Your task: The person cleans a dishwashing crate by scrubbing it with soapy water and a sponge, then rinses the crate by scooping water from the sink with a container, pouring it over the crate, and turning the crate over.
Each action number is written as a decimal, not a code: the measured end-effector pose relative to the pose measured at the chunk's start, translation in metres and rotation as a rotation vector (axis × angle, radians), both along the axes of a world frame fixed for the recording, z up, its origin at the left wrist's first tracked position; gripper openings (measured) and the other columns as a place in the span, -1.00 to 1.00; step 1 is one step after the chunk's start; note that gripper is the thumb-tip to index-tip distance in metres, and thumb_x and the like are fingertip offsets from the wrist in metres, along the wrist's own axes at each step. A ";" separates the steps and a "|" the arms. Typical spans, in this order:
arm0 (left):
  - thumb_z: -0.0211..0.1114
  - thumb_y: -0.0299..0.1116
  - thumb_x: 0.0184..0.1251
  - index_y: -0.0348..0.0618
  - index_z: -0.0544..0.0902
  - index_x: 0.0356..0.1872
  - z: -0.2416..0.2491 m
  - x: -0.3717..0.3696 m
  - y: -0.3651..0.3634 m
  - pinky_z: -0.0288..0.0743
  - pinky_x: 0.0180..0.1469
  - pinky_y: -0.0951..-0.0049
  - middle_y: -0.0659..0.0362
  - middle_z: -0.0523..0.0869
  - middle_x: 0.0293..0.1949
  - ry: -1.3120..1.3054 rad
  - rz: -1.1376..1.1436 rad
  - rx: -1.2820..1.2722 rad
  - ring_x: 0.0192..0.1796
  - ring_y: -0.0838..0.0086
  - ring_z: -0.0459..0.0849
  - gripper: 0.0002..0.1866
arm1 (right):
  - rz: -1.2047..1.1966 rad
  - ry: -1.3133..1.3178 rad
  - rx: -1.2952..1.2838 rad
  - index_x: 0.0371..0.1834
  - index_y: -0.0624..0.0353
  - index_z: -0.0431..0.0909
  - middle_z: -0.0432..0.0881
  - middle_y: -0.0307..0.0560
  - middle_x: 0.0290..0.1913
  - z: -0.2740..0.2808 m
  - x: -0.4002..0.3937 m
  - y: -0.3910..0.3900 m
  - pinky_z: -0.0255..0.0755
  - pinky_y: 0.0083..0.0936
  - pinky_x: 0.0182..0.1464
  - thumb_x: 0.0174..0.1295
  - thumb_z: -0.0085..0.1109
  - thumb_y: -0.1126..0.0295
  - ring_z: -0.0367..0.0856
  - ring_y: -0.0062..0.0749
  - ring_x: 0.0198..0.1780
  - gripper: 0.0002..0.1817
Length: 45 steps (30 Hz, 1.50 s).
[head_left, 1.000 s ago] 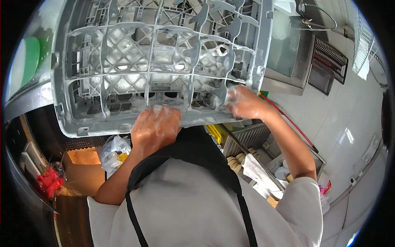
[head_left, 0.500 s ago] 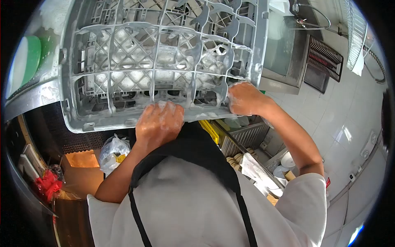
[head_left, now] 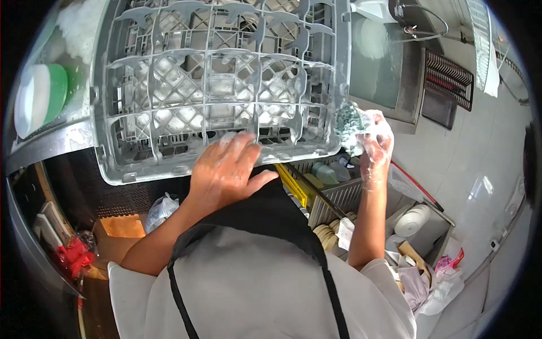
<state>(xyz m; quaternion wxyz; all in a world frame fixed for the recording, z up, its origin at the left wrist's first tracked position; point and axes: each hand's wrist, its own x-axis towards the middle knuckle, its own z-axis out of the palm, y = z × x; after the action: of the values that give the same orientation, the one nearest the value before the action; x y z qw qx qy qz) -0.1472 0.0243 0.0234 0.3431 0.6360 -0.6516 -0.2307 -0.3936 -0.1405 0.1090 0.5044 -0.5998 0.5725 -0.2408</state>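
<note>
A grey plastic dishwasher rack (head_left: 220, 105) with tall dividers and a lattice floor lies in front of me, streaked with suds. At its near rim rests my left hand (head_left: 226, 164), fingers stretched over the edge and thumb held apart. Just off the rack's right side, my right hand (head_left: 377, 144) is closed on a foamy green scouring pad (head_left: 349, 125). Thick lather coats the fingers of that hand, and the pad overlaps the rack's right corner in this view.
On the left a green-and-white container (head_left: 48, 96) stands on the metal counter (head_left: 62, 133). A water-filled sink (head_left: 375, 68) is at the upper right, near a dark wire rack (head_left: 449, 79). Below, stacked plates (head_left: 412, 220) and plastic bags (head_left: 443, 291) sit beside a metal basket (head_left: 350, 192).
My right hand has drawn out from the rack's near right corner to its right, bringing the scouring pad into sight. My left hand has loosened from the rim, its fingers now spread.
</note>
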 end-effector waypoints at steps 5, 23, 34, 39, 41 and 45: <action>0.51 -0.25 0.18 -0.10 0.62 0.15 0.041 -0.020 -0.076 0.59 0.15 0.19 0.09 0.68 0.11 0.442 -0.024 -0.019 0.10 -0.01 0.68 -0.50 | 0.119 -0.344 0.091 0.23 0.29 0.48 0.53 -0.15 0.04 -0.015 0.029 0.014 0.44 -0.64 -0.01 -0.02 0.22 0.45 0.56 -0.53 -0.04 -0.38; 0.28 -0.47 0.17 -0.35 0.73 -0.17 -0.033 -0.148 -0.160 0.66 -0.02 0.04 -0.18 0.78 -0.15 -0.120 -0.303 0.621 -0.04 -0.04 0.77 -0.77 | -0.122 -0.109 0.004 0.14 0.34 0.55 0.70 -0.05 -0.18 -0.100 -0.024 -0.011 0.46 -0.45 0.01 0.32 0.22 0.36 0.58 -0.47 -0.13 -0.62; 0.29 -0.47 0.21 -0.24 0.75 -0.03 -0.007 -0.151 -0.163 0.64 0.06 0.11 -0.10 0.79 -0.07 -0.680 -0.571 0.740 0.06 0.05 0.77 -0.70 | -0.066 0.017 -0.185 0.20 0.34 0.52 0.71 0.15 -0.36 -0.111 -0.033 -0.012 0.53 -0.22 -0.12 0.31 0.25 0.29 0.73 -0.04 -0.27 -0.53; 0.36 -0.24 0.19 -0.23 0.76 -0.13 -0.079 -0.159 -0.177 0.62 0.05 0.06 -0.17 0.78 -0.10 -0.536 -0.468 0.785 -0.02 -0.05 0.76 -0.69 | -0.061 -0.011 -0.159 0.19 0.29 0.51 0.72 0.20 -0.30 -0.107 -0.034 -0.014 0.51 -0.15 -0.06 0.29 0.26 0.29 0.72 0.10 -0.20 -0.54; 0.38 -0.22 0.17 -0.23 0.75 -0.14 -0.087 -0.153 -0.175 0.61 0.04 0.05 -0.18 0.78 -0.10 -0.437 -0.506 0.644 -0.02 -0.07 0.75 -0.67 | -0.074 -0.003 -0.206 0.15 0.29 0.53 0.73 0.17 -0.22 -0.122 -0.033 -0.018 0.51 -0.23 -0.04 0.30 0.23 0.33 0.71 -0.02 -0.17 -0.60; 0.41 -0.21 0.13 -0.26 0.73 -0.14 -0.088 -0.136 -0.169 0.59 0.02 0.04 -0.21 0.77 -0.13 0.007 -0.447 0.571 -0.03 -0.09 0.74 -0.64 | -0.067 -0.013 -0.083 0.11 0.30 0.54 0.74 0.06 -0.23 -0.106 -0.031 -0.019 0.51 -0.32 -0.07 0.29 0.22 0.37 0.70 -0.19 -0.21 -0.64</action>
<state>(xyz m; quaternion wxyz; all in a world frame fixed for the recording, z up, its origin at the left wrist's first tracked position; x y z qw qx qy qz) -0.2834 -0.1446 -0.0642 0.0949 0.5471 -0.6826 -0.4751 -0.4250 -0.1598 0.0029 0.4744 -0.5993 0.5785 -0.2847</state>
